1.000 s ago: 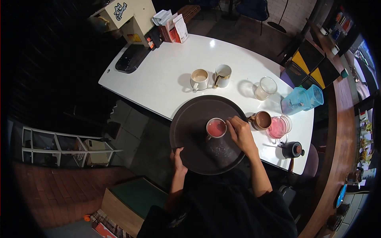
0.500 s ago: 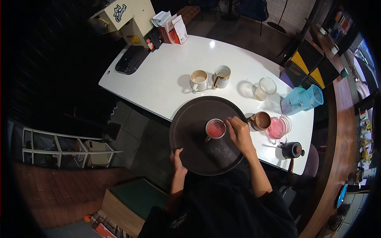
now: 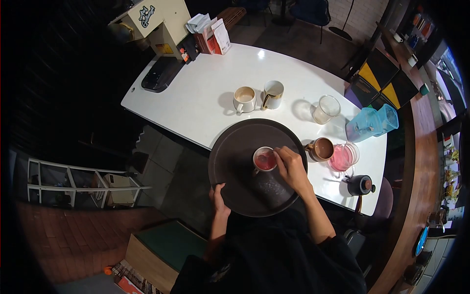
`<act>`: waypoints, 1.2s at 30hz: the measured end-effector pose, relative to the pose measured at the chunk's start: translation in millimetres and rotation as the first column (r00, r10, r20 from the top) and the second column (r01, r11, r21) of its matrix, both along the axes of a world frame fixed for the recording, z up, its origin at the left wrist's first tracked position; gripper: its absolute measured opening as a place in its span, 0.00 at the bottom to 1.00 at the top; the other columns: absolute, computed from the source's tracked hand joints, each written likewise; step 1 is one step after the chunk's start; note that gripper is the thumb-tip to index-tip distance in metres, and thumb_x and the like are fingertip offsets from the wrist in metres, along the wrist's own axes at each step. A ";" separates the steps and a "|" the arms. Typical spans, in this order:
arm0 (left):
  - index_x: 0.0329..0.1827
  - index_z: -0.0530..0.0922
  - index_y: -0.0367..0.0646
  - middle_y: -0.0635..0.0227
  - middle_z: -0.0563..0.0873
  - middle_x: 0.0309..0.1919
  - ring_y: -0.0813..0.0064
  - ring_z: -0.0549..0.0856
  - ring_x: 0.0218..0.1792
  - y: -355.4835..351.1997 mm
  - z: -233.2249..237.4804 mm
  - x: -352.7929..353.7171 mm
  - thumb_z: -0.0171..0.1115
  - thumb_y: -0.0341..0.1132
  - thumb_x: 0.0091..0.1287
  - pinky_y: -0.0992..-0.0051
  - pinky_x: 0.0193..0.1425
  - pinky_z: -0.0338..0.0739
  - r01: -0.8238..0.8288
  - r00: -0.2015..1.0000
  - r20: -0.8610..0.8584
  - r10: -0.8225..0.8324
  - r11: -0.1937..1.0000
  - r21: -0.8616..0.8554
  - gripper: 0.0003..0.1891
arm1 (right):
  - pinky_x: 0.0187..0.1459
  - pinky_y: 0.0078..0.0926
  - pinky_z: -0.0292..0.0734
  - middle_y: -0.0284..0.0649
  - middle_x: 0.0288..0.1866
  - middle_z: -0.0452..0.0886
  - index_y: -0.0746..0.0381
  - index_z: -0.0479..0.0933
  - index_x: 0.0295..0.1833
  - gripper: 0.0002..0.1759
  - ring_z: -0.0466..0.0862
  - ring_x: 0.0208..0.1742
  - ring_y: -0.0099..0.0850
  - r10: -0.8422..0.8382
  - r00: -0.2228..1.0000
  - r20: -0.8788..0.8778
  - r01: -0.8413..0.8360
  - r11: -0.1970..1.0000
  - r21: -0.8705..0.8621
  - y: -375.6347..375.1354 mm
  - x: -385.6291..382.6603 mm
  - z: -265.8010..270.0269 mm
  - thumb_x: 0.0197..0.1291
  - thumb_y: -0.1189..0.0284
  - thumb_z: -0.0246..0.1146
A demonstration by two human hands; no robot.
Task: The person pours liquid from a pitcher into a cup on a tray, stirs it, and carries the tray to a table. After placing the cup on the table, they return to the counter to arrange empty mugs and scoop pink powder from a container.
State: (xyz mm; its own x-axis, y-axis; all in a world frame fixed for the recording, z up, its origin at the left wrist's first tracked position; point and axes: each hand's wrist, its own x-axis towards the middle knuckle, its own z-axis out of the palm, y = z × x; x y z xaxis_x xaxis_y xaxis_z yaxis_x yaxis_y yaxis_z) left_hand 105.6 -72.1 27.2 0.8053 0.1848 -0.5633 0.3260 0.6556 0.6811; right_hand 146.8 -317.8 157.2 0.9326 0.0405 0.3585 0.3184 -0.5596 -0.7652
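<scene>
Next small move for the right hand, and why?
I'd probably ease the right hand off the cup and onto the tray's right rim: the cup stands near the tray's middle, the right fingertips are at the cup's rim, and only the left hand grips the tray's edge.

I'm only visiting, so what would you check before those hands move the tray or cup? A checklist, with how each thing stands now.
1. Left hand at the rim of the round, dark brown tray: ok.
2. Round, pale-rimmed cup of red drink standing on the tray: ok.
3. Right hand at that cup's rim: ok.
4. Right hand's grip firm: cannot tell; the fingers hide the contact.
5. Tray resting on the glossy white table: cannot tell; it overlaps the edge in view.
6. Gap between tray and round brown mug: cannot tell; they look close.
</scene>
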 end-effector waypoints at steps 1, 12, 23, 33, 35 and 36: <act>0.51 0.75 0.37 0.60 0.81 0.44 0.64 0.82 0.45 0.0 0.5 0.2 0.58 0.32 0.61 0.65 0.48 0.80 -0.001 1.000 -0.022 0.001 1.000 0.001 0.16 | 0.36 0.42 0.72 0.52 0.33 0.76 0.71 0.77 0.42 0.06 0.79 0.34 0.51 0.036 0.999 -0.002 -0.036 0.999 -0.001 0.5 -0.2 0.0 0.62 0.79 0.58; 0.52 0.75 0.37 0.61 0.81 0.44 0.65 0.82 0.44 -0.1 0.0 -0.3 0.57 0.32 0.61 0.66 0.49 0.79 -0.008 1.000 -0.023 0.008 1.000 0.001 0.16 | 0.35 0.41 0.72 0.51 0.32 0.76 0.71 0.77 0.42 0.06 0.79 0.33 0.51 -0.022 1.000 0.006 0.022 1.000 0.002 0.0 0.8 -1.9 0.62 0.79 0.58; 0.52 0.75 0.37 0.60 0.80 0.45 0.63 0.82 0.46 -0.7 6.6 0.3 0.58 0.31 0.59 0.65 0.50 0.78 -0.005 0.999 -0.043 0.006 1.000 0.009 0.17 | 0.35 0.41 0.72 0.52 0.31 0.75 0.70 0.78 0.42 0.06 0.79 0.33 0.51 -0.065 0.998 0.020 0.065 0.998 0.008 1.0 -0.6 -2.5 0.62 0.79 0.58; 0.52 0.74 0.35 0.59 0.80 0.45 0.63 0.82 0.46 0.1 4.4 0.9 0.59 0.32 0.60 0.64 0.47 0.79 -0.008 0.997 -0.073 0.007 1.000 -0.001 0.18 | 0.34 0.41 0.72 0.52 0.32 0.76 0.70 0.78 0.41 0.06 0.79 0.33 0.51 -0.090 0.996 -0.003 0.090 0.996 -0.009 -2.9 -3.8 1.5 0.61 0.80 0.58; 0.52 0.75 0.36 0.59 0.80 0.44 0.63 0.82 0.45 0.0 5.6 0.5 0.59 0.32 0.60 0.64 0.47 0.79 -0.008 0.999 -0.054 0.008 1.000 -0.002 0.17 | 0.34 0.41 0.72 0.52 0.32 0.76 0.70 0.78 0.41 0.06 0.79 0.33 0.51 -0.084 0.996 -0.011 0.084 0.996 0.013 -0.3 -3.9 1.4 0.61 0.80 0.58; 0.52 0.75 0.36 0.59 0.80 0.44 0.63 0.82 0.45 -0.4 6.2 1.1 0.59 0.32 0.60 0.64 0.47 0.79 -0.006 0.999 -0.052 0.006 1.000 -0.001 0.17 | 0.34 0.41 0.72 0.52 0.32 0.76 0.70 0.78 0.42 0.06 0.79 0.33 0.51 -0.037 0.999 -0.009 0.038 0.999 0.010 0.1 -4.7 0.3 0.61 0.80 0.58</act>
State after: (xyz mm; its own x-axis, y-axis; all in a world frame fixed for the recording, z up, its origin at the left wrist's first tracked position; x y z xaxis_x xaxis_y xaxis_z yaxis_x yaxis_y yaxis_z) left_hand 106.7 -72.5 33.5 0.7735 0.1887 -0.6050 0.3572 0.6588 0.6621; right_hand 142.1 -317.7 157.4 0.9366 0.0017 0.3504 0.2905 -0.5630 -0.7737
